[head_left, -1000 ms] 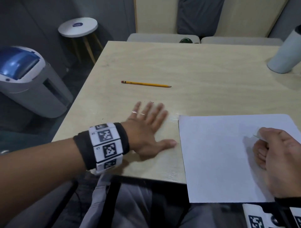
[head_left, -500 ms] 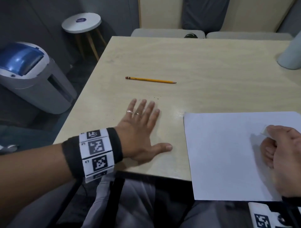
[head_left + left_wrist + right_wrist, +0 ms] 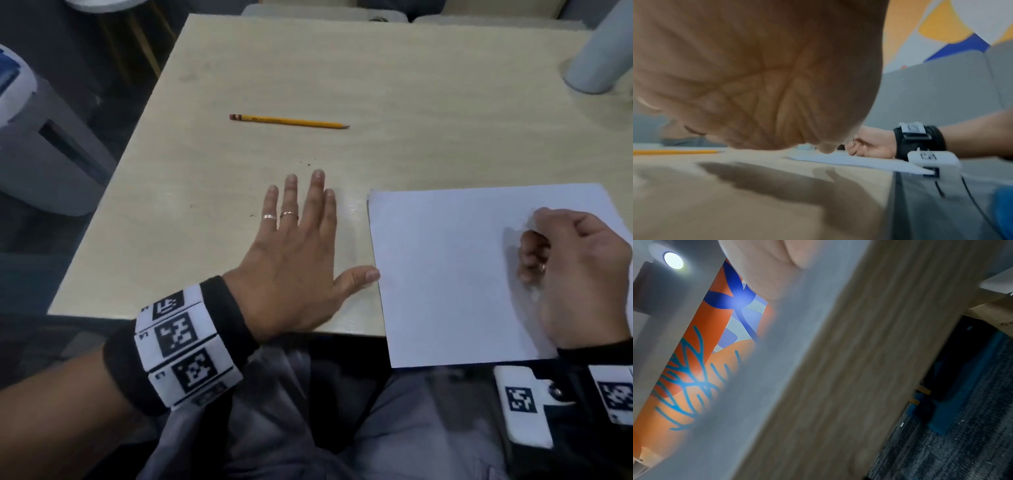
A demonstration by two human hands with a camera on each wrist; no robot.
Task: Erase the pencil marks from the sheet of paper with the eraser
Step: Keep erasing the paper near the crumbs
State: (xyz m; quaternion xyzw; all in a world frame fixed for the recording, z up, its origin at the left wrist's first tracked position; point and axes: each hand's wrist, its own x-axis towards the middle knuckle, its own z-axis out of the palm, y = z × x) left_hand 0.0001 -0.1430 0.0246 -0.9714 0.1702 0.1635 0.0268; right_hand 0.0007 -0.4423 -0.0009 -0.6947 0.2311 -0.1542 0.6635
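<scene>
paper: sheet of paper looks nearly blank; faint marks may remain.
right hand: curled on it, eraser hidden.
left hand: flat, spread on surface.

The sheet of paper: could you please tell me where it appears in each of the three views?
Head: sheet of paper lies lower right, under the right hand.
Left wrist: a thin pale strip right of centre, under the right hand.
Right wrist: probably the blurred grey band across the centre.
Shared landmark: the wooden table.
</scene>
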